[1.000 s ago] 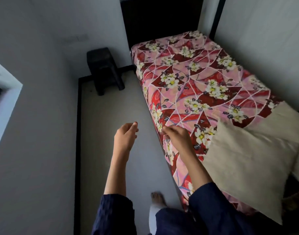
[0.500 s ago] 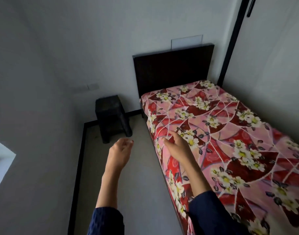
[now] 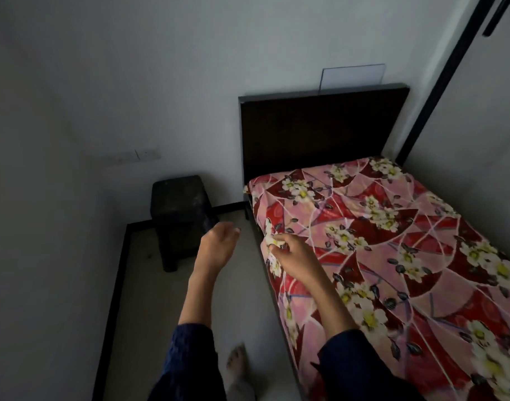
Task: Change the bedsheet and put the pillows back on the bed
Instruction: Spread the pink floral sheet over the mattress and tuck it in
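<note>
**Dim bedroom, floral sheet pinched at its edge**

Grey, matte walls closed in a narrow room where we found the bedsheet (image 3: 392, 256) spread flat over the mattress. It was a smooth, slightly glossy cloth printed with red and pink fan shapes and white, yellow-centred flowers. Our right hand (image 3: 294, 253) pinched a small fold of it between thumb and fingertips at the near long edge, toward the head end. Our left hand (image 3: 219, 241) hung over the floor (image 3: 149, 299) just beside the bed, fingers loosely curled and holding nothing. Dark blue sleeves covered both forearms partway. A flat, dark wooden headboard (image 3: 320, 134) stood against the wall. A boxy black stool (image 3: 181, 209) sat in the corner, and a bare foot (image 3: 239, 369) rested on the pale floor.
</note>
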